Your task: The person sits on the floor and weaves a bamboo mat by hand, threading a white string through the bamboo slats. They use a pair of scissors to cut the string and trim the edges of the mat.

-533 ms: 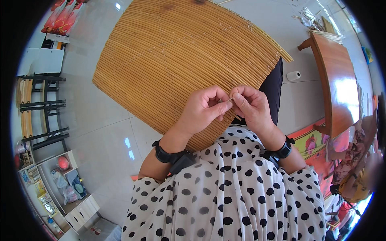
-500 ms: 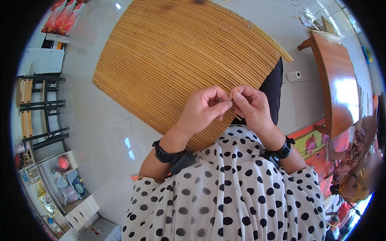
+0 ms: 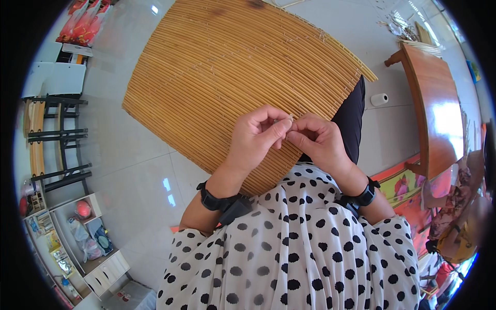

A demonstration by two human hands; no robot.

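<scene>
Across my lap lies a large mat of slim yellow-brown sticks (image 3: 206, 77), bound together by rows of pale thread stitches. Over its near right edge, both hands meet fingertip to fingertip. My left hand (image 3: 253, 137) is closed, thumb and forefinger pinching a short bit of pale thread (image 3: 291, 118). My right hand (image 3: 323, 139) is also closed in a pinch, its fingertips touching the same spot. Most of the thread is hidden by the fingers. Both wrists wear a black band with a small box.
A white spool (image 3: 378, 99) lies on the tiled floor right of my knee. Beyond it stands a brown wooden table (image 3: 431, 93). Folded black-legged furniture (image 3: 59, 132) and a shelf unit with bags (image 3: 85, 232) line the left. At the lower right is a person's patterned sleeve (image 3: 454, 191).
My hands have shifted slightly left. The left fingertips have risen and turned a little, and the right thumb has moved lower, while both keep pinching. The view has drifted slightly.
</scene>
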